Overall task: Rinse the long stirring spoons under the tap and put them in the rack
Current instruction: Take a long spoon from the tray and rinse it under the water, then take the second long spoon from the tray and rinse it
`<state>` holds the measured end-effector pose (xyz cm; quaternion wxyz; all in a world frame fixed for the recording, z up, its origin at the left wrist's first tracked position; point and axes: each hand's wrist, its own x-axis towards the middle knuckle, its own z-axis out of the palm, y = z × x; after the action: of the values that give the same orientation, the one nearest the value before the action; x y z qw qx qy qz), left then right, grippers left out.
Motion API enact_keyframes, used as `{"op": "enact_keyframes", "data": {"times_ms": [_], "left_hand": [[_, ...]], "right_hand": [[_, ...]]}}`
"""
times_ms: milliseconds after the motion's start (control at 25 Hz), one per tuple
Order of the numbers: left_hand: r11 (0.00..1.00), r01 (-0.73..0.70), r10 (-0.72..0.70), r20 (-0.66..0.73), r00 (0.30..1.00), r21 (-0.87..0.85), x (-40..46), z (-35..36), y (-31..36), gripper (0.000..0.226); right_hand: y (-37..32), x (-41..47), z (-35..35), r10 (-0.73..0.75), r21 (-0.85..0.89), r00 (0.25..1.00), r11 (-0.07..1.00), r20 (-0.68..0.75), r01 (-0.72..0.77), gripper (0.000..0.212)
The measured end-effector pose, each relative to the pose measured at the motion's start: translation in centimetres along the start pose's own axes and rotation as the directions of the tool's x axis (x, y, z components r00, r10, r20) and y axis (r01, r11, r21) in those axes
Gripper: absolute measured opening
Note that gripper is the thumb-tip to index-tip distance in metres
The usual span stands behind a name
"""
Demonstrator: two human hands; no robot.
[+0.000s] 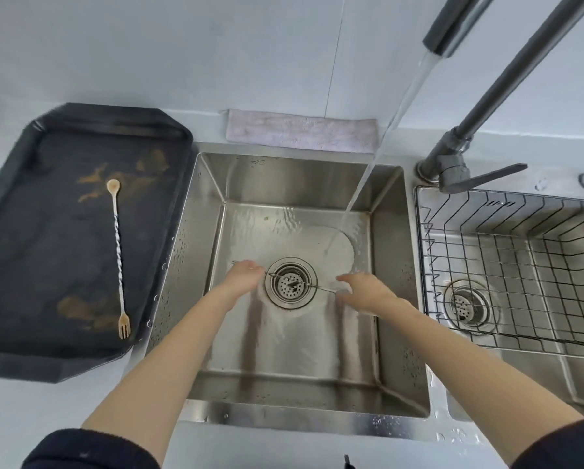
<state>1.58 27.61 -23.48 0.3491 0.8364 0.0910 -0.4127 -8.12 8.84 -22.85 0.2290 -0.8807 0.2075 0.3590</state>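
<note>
Head view. Tap (460, 25) running; stream lands in the sink (294, 184), right of the drain (291, 283). One long stirring spoon (314, 286) spans the drain low in the basin. My left hand (241, 275) covers one end, my right hand (365, 292) the other; fingers loosely curled, whether either truly grips I cannot tell. Second spoon (118, 252) lies on the dark tray (6, 204), unrinsed. Step: rinsing the first. Next, I judge: lift it into the stream, then carry it right to the wire rack (453, 211).
</note>
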Motion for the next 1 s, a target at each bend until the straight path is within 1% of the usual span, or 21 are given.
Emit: {"op": "enact_keyframes", "data": {"times_ms": [120,240,320,440,560,680,800,880,1000], "left_hand": [[0.975,-0.110,0.110,0.014,0.994,0.193,-1.5,-1.3,0.6,0.049],[0.941,-0.168,0.171,0.016,0.985,0.292,-3.0,-2.8,0.8,0.050],[0.919,-0.211,0.240,-0.049,0.969,0.333,-4.0,-4.0,0.9,0.046],[0.897,-0.280,0.360,-0.197,0.912,0.343,-5.6,-6.5,0.9,0.037],[0.854,-0.268,0.411,-0.261,0.873,0.447,-6.8,-9.4,0.7,0.035],[0.825,-0.279,0.442,-0.253,0.861,0.492,-7.2,-12.5,0.0,0.036],[0.805,-0.288,0.468,-0.257,0.845,0.519,-7.4,-15.2,-1.0,0.036],[0.807,-0.262,0.453,-0.272,0.849,0.529,-7.2,-16.7,-1.7,0.037],[0.828,-0.184,0.393,-0.313,0.865,0.530,-6.7,-18.5,-3.0,0.036]], "right_hand": [[-1.5,-1.5,-0.9,-0.054,-0.098,0.999,0.994,-0.003,0.053,0.053],[-3.4,-3.2,-1.8,-0.118,-0.153,0.992,0.982,-0.047,0.110,0.055],[-4.7,-3.9,-2.3,-0.154,-0.156,0.984,0.978,-0.087,0.139,0.055],[-7.0,-4.6,-2.5,-0.203,-0.117,0.967,0.976,-0.153,0.186,0.052],[-9.4,-5.1,-2.1,-0.241,-0.088,0.951,0.970,-0.195,0.228,0.047],[-11.9,-5.4,-1.6,-0.273,-0.096,0.939,0.961,-0.211,0.258,0.045],[-14.6,-5.5,-1.2,-0.291,-0.052,0.927,0.957,-0.238,0.286,0.041],[-16.5,-5.6,-0.8,-0.300,-0.025,0.919,0.952,-0.257,0.304,0.038],[-19.8,-5.7,0.1,-0.335,-0.026,0.900,0.939,-0.279,0.342,0.034]]}}
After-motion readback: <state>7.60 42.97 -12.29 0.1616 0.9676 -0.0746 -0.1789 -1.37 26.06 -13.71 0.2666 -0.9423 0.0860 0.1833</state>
